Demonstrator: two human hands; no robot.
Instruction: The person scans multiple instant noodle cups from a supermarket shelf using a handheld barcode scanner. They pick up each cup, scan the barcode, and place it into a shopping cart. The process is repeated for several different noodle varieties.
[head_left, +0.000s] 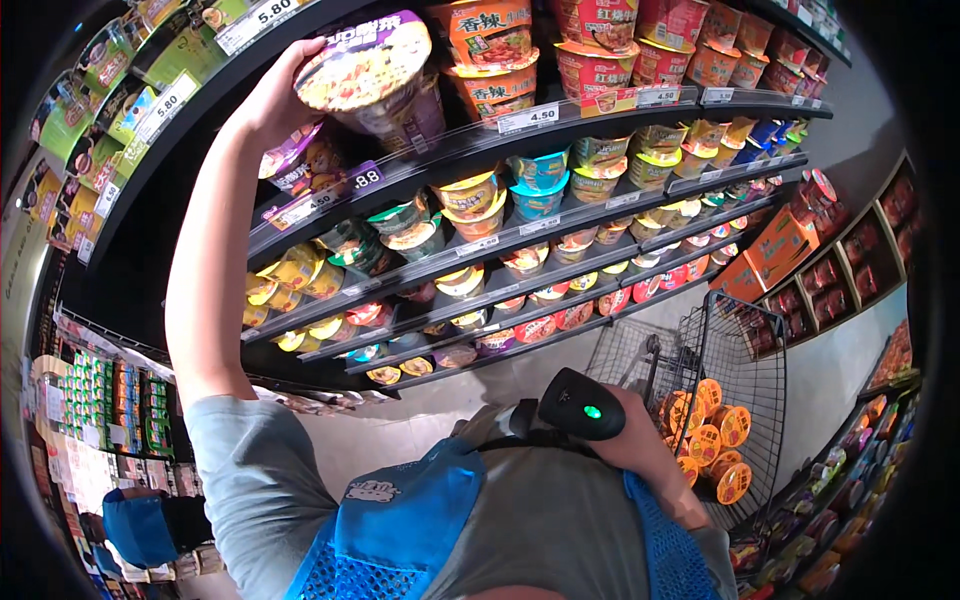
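Note:
My left hand (281, 94) reaches up to the upper shelf and grips a large purple instant noodle cup (367, 64) by its left side. The cup is tilted, so its printed lid faces me. Behind and below it stand more purple cups (311, 161), partly hidden by the held one. Low in front of my body, my right hand (626, 427) is closed around a black handheld barcode scanner (581, 405), which shows a green light. Its fingers are mostly hidden behind the scanner.
Stacked orange noodle cups (491, 64) stand right of the held cup, above a shelf price rail (529, 118). A wire shopping cart (780, 405) with several orange tubs (705, 442) is at my right. A person in a blue vest (139, 529) is at lower left.

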